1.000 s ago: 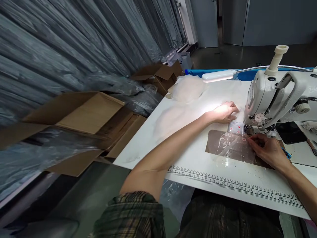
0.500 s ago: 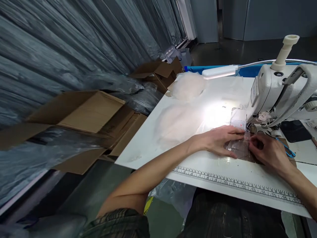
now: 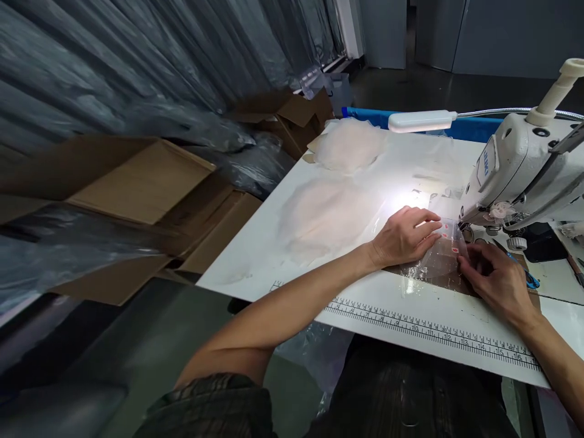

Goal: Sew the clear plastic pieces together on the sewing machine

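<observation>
A clear plastic film with red marks lies between the two hands, just beside the presser area of a sewing machine. The left hand has its fingers half bent, tips on the film; whether its thumb grips underneath, I can't tell. The right hand is nearly closed, thumb and forefinger seemingly nipping the film's edge. An uneven pull between them could pucker that slippery film or skew it, and fingertips so near the needle area could get caught if the machine ran.

Counting outward: one film, three red marks I can make out; one brown sheet under the hands; one blue-handled tool and one black slab beyond the right hand; one lamp beyond the left; two pale fluffy heaps left of it, on one desk; two open cardboard boxes farther left.
</observation>
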Demonstrator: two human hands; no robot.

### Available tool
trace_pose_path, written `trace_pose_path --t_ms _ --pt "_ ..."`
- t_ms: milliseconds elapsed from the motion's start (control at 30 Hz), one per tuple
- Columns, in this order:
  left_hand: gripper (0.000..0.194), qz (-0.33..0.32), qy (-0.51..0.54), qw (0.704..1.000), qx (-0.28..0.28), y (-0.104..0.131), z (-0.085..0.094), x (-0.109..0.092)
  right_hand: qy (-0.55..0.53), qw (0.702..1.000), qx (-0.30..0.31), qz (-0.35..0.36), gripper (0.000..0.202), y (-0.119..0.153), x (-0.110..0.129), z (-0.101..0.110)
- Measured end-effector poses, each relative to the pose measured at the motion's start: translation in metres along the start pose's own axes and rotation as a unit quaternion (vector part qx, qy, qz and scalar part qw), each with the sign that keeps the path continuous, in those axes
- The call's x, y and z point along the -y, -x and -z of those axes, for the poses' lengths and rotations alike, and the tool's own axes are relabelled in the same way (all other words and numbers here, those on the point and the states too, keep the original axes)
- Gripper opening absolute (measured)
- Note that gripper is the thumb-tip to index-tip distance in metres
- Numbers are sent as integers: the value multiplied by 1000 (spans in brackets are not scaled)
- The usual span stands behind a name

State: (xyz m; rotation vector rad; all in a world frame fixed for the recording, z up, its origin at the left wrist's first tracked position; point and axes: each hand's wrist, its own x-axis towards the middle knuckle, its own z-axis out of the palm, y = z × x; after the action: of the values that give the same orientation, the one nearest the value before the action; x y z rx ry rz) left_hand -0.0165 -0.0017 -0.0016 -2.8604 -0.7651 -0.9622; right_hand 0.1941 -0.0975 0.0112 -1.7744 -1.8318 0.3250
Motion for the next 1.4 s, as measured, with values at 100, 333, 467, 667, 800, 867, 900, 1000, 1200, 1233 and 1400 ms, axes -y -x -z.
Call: trace_pose_path --t_ms 100,333,467,667,800,867,900,1000,1200,1233,1400 --pt "25 -37 -13 999 -27 -3 2 -10 9 999 -10 50 36 3 -1 -4" --pt "25 -116 35 990 78 -4 -5 -19 47 991 38 120 35 1 4 -6" --pt "23 -77 76 983 149 -1 -8 -10 -52 991 114 50 35 -9 -3 13" --pt "27 -94 60 985 134 -2 -3 -9 14 984 174 45 45 -22 -22 26" --pt "28 -143 11 984 102 -4 0 -10 117 976 155 103 49 -23 -26 13" --pt "26 -158 8 982 108 -5 0 -10 177 963 161 125 49 -22 -25 8" --pt "25 -159 13 980 117 -5 0 -10 200 957 165 134 48 -22 -23 7" --pt "20 -126 56 980 145 -4 1 -7 231 947 171 142 47 -23 -18 6" --pt "30 -34 256 956 138 -4 3 0 216 957 149 124 45 -20 -18 4" --pt "30 -17 274 951 139 -4 2 1 213 959 141 123 44 -18 -19 3" --pt "12 4 301 947 110 -6 -4 2 228 956 106 152 44 -10 -22 -1"
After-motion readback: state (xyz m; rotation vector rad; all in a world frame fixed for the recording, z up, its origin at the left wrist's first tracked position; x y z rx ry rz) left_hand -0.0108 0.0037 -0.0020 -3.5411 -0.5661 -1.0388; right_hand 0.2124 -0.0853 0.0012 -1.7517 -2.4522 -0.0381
